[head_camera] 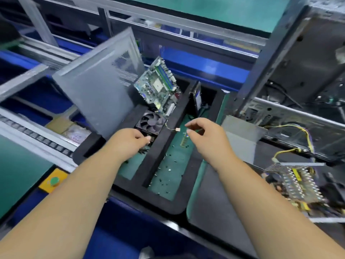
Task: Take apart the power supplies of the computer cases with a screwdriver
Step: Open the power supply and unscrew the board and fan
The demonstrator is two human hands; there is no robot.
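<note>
Both hands hover over the black tray [158, 152]: left hand [130, 140] curled, its grip content unclear; right hand [205, 135] pinching loosely, apparently empty. An opened power supply [296, 184] lies right, on the tabletop.

Bright even light, soft blur, edges bent by wide-angle lens.

Electronics dismantling workshop: aluminium-framed conveyor line [43, 141], black foam sorting tray [158, 146] of loose screws, green bare motherboard [158, 85], opened grey computer case [298, 71].
</note>
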